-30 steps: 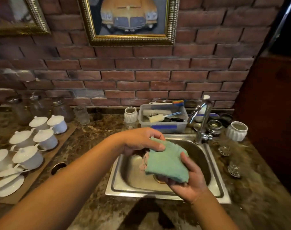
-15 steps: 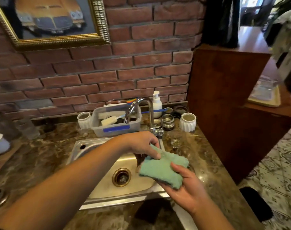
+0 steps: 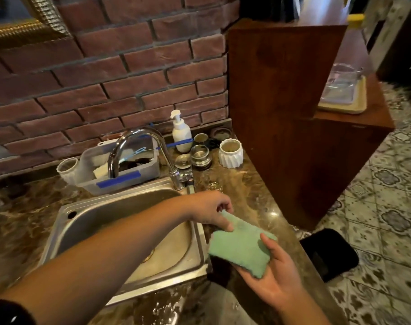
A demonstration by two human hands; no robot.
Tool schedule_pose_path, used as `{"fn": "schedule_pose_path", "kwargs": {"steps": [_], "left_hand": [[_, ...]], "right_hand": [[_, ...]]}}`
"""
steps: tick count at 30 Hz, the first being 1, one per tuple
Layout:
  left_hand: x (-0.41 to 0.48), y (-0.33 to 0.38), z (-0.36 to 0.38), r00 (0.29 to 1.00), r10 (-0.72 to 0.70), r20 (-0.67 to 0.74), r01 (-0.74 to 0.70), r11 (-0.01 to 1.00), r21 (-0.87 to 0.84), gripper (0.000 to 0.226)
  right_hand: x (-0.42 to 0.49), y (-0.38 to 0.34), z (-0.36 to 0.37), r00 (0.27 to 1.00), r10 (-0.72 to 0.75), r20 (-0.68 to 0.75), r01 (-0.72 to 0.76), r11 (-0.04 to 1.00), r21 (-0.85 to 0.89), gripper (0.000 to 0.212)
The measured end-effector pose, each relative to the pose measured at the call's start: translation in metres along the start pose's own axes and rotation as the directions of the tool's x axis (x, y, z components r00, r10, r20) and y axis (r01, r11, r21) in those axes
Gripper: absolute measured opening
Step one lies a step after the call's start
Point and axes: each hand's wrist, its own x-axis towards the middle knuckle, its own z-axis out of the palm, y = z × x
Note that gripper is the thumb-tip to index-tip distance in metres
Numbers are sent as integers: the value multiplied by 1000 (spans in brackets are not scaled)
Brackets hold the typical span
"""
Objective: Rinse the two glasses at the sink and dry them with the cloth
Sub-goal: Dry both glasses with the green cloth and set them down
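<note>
The green cloth (image 3: 239,248) is held over the counter just right of the steel sink (image 3: 120,221). My right hand (image 3: 276,275) cups it from below, thumb on top. My left hand (image 3: 210,208) reaches across the sink and pinches the cloth's upper edge. I cannot tell whether a glass is inside the cloth. One small clear glass (image 3: 215,186) stands on the counter beside the base of the tap (image 3: 138,146), just beyond my left hand. No water runs from the tap.
Behind the sink stand a plastic tub of brushes (image 3: 129,174), a white soap dispenser (image 3: 181,132), metal cups (image 3: 199,154) and a white ribbed pot (image 3: 230,152). A wooden cabinet (image 3: 281,109) bounds the counter on the right. A black mat (image 3: 328,253) lies on the tiled floor.
The view has swung right. Both hands carried the cloth from over the sink basin to the counter at its right edge, and the left hand now pinches the cloth's top edge.
</note>
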Motion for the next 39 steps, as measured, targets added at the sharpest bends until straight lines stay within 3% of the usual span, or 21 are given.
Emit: {"fn": "schedule_pose_path", "kwargs": {"steps": [5,7,12,16,19,27,29,33,36,39], "left_hand": [[30,-16,6,977,-51,-209,12,983,-185,30],[41,-24,7,963,-72,-260,52,995,-82,33],[62,-39,20,992,-80,-98,94,986,140,74],[74,-37,37,993,-114,-35,119,960,255,81],[81,-37,46,990,-86,-112,118,938,325,74],[85,-38,52,984,-81,-158,131,933,335,69],[85,-40,50,979,-100,-176,147,948,282,71],[70,-42,38,977,-114,-180,144,976,165,70],[44,-37,21,976,-98,-195,112,992,61,63],[12,-29,3,976,-79,-201,86,996,28,65]], "right_hand": [[24,-16,-25,996,21,-85,-23,1000,-19,119],[29,-21,-39,993,21,-117,-20,1000,5,120],[34,-26,-63,989,29,-142,-27,999,18,119],[36,-27,-74,971,31,-235,-24,999,34,77],[42,-23,-81,957,21,-290,-8,999,46,112],[50,-26,-76,962,27,-272,-18,999,36,124],[48,-28,-69,968,25,-250,-20,1000,24,112],[41,-29,-53,963,-63,-261,60,998,-19,49],[37,-26,-34,958,-180,-221,163,982,-94,40],[33,-16,-8,941,-319,-114,270,908,-320,42]]}}
